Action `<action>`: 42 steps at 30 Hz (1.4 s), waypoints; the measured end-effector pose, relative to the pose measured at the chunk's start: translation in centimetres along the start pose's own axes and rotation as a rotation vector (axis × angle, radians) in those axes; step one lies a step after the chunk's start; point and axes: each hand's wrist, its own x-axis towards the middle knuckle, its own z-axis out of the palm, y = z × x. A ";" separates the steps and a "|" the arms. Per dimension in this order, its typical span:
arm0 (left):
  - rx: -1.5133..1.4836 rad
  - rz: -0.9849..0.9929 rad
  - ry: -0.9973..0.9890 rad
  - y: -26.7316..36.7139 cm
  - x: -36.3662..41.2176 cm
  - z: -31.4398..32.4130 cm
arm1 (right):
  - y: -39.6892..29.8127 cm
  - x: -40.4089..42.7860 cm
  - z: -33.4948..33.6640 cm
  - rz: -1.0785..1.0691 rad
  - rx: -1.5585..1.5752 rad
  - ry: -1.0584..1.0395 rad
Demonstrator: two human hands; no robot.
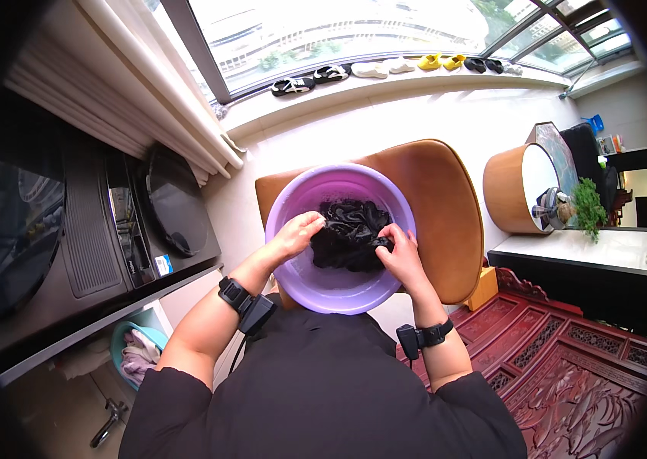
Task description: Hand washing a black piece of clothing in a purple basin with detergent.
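A round purple plastic basin (pixel 341 304) stands on a brown leather-like seat (pixel 449 229) before me. Wet black cloth (pixel 352 235) lies bunched in the basin. My left hand (pixel 303 229) is over the basin's left part, its fingertips pinched together at the cloth's upper left edge. On the right, my right hand (pixel 401 249) pinches a fold of the same cloth between thumb and fingers. Black devices are strapped around both forearms.
Several shoes (pixel 369 70) line the window ledge. At left are a black washing machine (pixel 174 201), a curtain (pixel 145 86) and a teal basin (pixel 119 338) of laundry. A round side table (pixel 510 186) and carved red wooden furniture (pixel 553 356) stand at right.
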 end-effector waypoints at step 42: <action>-0.465 -0.067 -0.188 8.5 -3.1 1.8 | -4.8 0.0 0.4 -0.272 0.601 0.049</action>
